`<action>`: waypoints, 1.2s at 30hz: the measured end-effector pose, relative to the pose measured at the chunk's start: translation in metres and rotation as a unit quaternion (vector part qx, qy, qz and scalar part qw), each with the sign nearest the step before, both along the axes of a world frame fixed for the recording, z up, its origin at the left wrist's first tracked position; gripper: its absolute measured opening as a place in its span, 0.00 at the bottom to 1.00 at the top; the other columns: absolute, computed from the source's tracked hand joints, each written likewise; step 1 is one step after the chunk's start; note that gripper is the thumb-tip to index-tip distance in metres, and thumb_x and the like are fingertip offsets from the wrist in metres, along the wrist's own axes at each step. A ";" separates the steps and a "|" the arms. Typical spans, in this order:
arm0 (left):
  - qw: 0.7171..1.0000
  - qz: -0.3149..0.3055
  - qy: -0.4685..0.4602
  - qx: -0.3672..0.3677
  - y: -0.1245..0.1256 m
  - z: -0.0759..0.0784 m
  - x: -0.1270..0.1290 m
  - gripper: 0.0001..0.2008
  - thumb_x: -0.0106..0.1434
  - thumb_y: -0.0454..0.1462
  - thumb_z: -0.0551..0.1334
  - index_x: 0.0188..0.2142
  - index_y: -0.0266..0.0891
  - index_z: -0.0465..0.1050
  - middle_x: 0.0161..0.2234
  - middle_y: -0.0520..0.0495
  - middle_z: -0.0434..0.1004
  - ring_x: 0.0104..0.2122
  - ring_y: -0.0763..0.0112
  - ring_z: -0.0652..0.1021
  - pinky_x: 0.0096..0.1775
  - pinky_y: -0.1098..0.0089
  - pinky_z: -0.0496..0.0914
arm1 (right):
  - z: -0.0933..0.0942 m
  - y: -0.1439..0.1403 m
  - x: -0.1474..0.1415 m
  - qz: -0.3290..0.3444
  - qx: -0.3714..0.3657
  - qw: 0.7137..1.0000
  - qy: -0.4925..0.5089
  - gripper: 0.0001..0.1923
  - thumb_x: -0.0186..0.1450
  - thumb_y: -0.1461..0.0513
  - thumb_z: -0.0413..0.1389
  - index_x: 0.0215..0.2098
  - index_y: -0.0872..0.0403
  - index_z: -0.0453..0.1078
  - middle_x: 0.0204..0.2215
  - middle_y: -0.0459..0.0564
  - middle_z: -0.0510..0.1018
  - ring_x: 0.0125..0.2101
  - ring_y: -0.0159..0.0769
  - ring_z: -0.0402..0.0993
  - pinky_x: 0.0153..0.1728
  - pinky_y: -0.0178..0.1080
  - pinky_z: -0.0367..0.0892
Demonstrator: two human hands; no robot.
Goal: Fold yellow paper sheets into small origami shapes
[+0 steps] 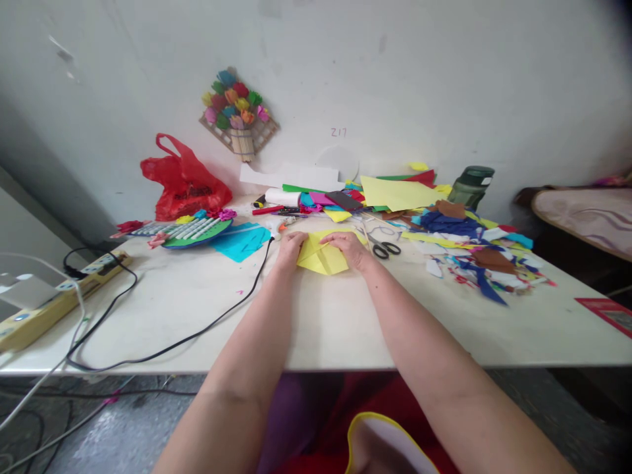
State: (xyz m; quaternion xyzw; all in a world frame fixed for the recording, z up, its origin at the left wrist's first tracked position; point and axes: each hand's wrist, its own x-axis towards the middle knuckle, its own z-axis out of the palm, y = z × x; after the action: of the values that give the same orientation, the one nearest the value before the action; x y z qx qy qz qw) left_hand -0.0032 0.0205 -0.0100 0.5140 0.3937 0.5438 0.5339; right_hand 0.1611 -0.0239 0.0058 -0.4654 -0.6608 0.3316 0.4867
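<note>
While both hands press flat at frame centre, left hand and right hand fingers, nearly closed, pinch the yellow paper on the bench; scissors lie just right.

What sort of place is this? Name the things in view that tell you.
Probably a home paper-craft table: both hands press a folded yellow paper, with scissors and coloured paper scraps beside them, and a paper-flower piece on the wall.

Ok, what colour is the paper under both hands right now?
Yellow. The folded paper lies on the table between the left hand and right hand; head view.
</note>
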 end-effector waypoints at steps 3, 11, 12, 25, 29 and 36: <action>1.000 0.011 -0.003 -0.006 0.003 -0.002 0.000 0.13 0.46 0.38 0.60 0.16 0.40 0.54 0.14 0.57 0.54 0.15 0.80 0.58 0.18 0.74 0.52 | -0.005 0.005 0.003 0.038 0.020 0.999 0.022 0.15 0.55 0.61 0.48 0.28 0.55 0.77 0.33 0.50 0.79 0.37 0.38 0.71 0.34 0.35 0.63; 0.992 -0.009 -0.070 -0.104 0.006 0.001 0.003 0.10 0.47 0.41 0.60 0.20 0.37 0.64 0.16 0.52 0.65 0.16 0.74 0.67 0.21 0.71 0.62 | -0.017 0.014 0.006 0.045 0.006 0.998 0.033 0.17 0.58 0.59 0.46 0.30 0.55 0.77 0.33 0.50 0.79 0.35 0.37 0.72 0.31 0.35 0.64; 0.993 -0.008 -0.067 -0.095 0.004 0.002 0.003 0.11 0.47 0.43 0.61 0.19 0.37 0.63 0.16 0.52 0.65 0.16 0.75 0.67 0.21 0.72 0.62 | -0.016 0.013 0.006 0.044 0.007 0.999 0.029 0.17 0.58 0.60 0.46 0.30 0.55 0.77 0.33 0.50 0.79 0.34 0.37 0.72 0.31 0.34 0.64; 0.999 -0.027 0.009 -0.021 -0.008 0.005 -0.001 0.15 0.42 0.42 0.67 0.19 0.37 0.63 0.14 0.56 0.62 0.14 0.79 0.63 0.18 0.75 0.56 | -0.002 0.006 0.005 0.060 0.120 0.990 -0.039 0.13 0.55 0.65 0.48 0.24 0.55 0.75 0.30 0.52 0.79 0.36 0.38 0.73 0.41 0.39 0.63; 0.999 -0.043 -0.016 -0.022 -0.006 0.003 -0.002 0.17 0.41 0.44 0.68 0.20 0.37 0.62 0.14 0.56 0.62 0.14 0.80 0.63 0.18 0.76 0.56 | 0.002 0.000 0.000 0.028 0.058 0.998 0.025 0.12 0.56 0.62 0.50 0.23 0.55 0.74 0.29 0.50 0.79 0.36 0.38 0.72 0.41 0.38 0.62; 0.997 -0.068 0.007 0.024 -0.004 -0.001 -0.001 0.17 0.45 0.45 0.67 0.22 0.37 0.64 0.15 0.56 0.63 0.15 0.81 0.64 0.19 0.76 0.56 | -0.005 0.005 -0.007 -0.014 -0.109 0.983 0.148 0.14 0.48 0.58 0.60 0.32 0.56 0.73 0.24 0.45 0.76 0.25 0.31 0.70 0.29 0.34 0.63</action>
State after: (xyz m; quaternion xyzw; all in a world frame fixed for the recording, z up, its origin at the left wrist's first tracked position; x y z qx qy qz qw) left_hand -0.0040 0.0168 -0.0108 0.5562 0.3488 0.5119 0.5540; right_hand 0.1543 -0.0193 0.0011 -0.4704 -0.5346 0.4600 0.5303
